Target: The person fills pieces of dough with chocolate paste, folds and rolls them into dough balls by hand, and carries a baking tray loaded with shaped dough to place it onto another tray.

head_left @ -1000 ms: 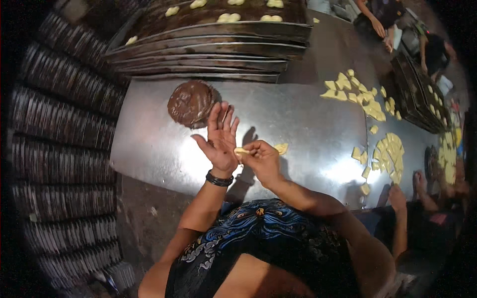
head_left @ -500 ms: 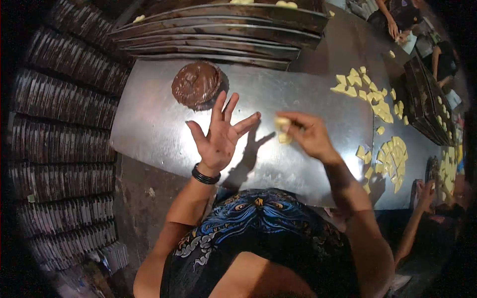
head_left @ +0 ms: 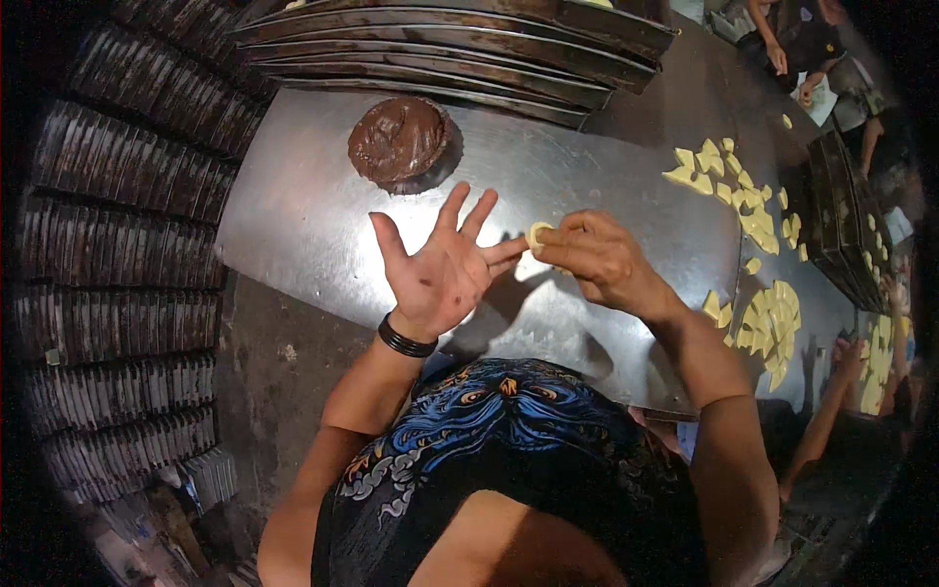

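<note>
Near the centre of the frame I am holding my left hand (head_left: pixel 440 282) wide open and empty, palm up, fingers spread. Just right of it, my right hand (head_left: pixel 599 256) is pinching a small yellow dough piece (head_left: pixel 535 235) beside my left fingertips; I cannot tell whether they are touching it. A round brown mound (head_left: pixel 399 140) is sitting above, on the metal table (head_left: pixel 293 186).

Left fingers (head_left: pixel 453 206) splay palm-up — right fingers (head_left: pixel 569 241) bend, pinching.
</note>
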{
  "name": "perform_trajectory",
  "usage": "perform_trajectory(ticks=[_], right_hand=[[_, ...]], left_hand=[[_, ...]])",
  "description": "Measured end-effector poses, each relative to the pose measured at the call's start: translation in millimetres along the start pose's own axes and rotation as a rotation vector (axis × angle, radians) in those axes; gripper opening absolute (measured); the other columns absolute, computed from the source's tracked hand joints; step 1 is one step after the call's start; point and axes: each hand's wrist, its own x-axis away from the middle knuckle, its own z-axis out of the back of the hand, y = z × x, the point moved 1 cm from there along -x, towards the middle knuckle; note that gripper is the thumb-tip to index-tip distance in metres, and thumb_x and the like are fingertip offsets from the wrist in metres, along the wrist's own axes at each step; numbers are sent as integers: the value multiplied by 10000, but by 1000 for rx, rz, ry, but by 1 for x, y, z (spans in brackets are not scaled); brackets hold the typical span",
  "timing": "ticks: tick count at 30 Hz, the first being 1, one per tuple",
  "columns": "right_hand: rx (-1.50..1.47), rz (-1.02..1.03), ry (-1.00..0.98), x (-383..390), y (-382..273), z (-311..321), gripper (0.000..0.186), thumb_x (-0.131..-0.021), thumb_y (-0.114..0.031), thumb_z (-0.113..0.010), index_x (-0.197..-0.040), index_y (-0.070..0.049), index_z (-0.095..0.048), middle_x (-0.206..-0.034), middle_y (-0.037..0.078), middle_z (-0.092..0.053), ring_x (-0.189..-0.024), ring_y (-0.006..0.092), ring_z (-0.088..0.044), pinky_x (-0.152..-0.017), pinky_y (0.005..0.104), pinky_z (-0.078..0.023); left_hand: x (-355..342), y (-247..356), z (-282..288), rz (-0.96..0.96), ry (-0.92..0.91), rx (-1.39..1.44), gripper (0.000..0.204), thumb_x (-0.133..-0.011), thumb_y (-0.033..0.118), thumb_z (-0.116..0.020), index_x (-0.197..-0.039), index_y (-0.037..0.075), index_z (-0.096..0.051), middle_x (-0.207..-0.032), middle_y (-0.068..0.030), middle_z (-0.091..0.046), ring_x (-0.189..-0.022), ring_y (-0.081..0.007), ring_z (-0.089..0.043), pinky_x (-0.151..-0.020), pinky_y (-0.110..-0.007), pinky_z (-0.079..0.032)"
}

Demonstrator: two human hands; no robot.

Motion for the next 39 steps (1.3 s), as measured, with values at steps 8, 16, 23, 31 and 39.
perform_trajectory(ticks=[8, 16, 23, 31, 39], right_hand=[[-886, -793, -42, 50, 7, -5, 198, -756, -46, -551, -946, -51, -603, -894, 73, -614, -814, 136, -570, -738, 281, -455], [-1118, -665, 478, 16, -3, 0, 221, -784, -2, -569, -1004, -21, -572, -967, 78, -600, -892, 146, -572, -794, 262, -451], [-785, -553, 446, -3, -15, -23, 175, -810, -14, -560, -982, 1, -586, -921, 85, -622, -872, 135, -582, -790, 262, -454], [-1509, -822, 381, -17, -33, -49, 266, -796, -76, -588, -1046, 12, -562, -976, 107, -613, -805, 106, -561, -640, 227, -432], [-1123, -725, 208, -85, -61, -126, 224, -812, 9, -530, -1032, 9, -571, -973, 77, -608, -909, 127, -563, -805, 252, -449]], left_hand=[[-1, 26, -8, -10, -16, 220, 973, -687, 746, -420, -1335, 39, -254, -1408, -230, -145, -1271, -489, -109, -1024, -600, -137], [-1, 17, -6, 92, -62, 269, 981, -684, 703, -489, -1345, 28, -226, -1411, -245, -108, -1285, -466, -98, -1012, -618, -132], [4, 14, -4, 77, -16, 303, 991, -681, 731, -452, -1338, 21, -238, -1403, -248, -142, -1284, -462, -110, -1011, -621, -130], [5, 17, 37, 61, 13, 303, 958, -685, 793, -315, -1276, 40, -358, -1344, -169, -322, -1273, -323, -244, -1017, -528, -222], [12, 54, 66, -132, 237, -267, 1086, -631, 858, -66, -1395, 93, 35, -1463, -105, -4, -1341, -262, -62, -1081, -361, -60]])
